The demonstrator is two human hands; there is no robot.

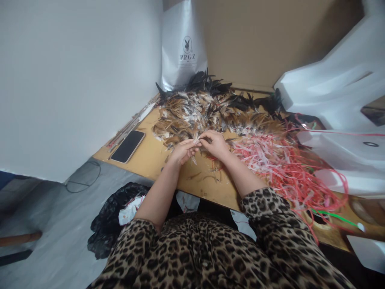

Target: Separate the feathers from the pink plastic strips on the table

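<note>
My left hand and my right hand meet over the front of the table, fingertips close together. Between them is a small whitish feather, pinched by the fingers of both hands; its lower part shows under the left fingers. Just beyond my hands lies a wide heap of brown, white and black feathers. To the right of my right hand spreads a tangled pile of pink and red plastic strips.
A phone lies at the table's left edge. Behind the feathers stands a white printed bag. White foam-like pieces rise at the right. A black plastic bag sits below left, and a green strip lies front right.
</note>
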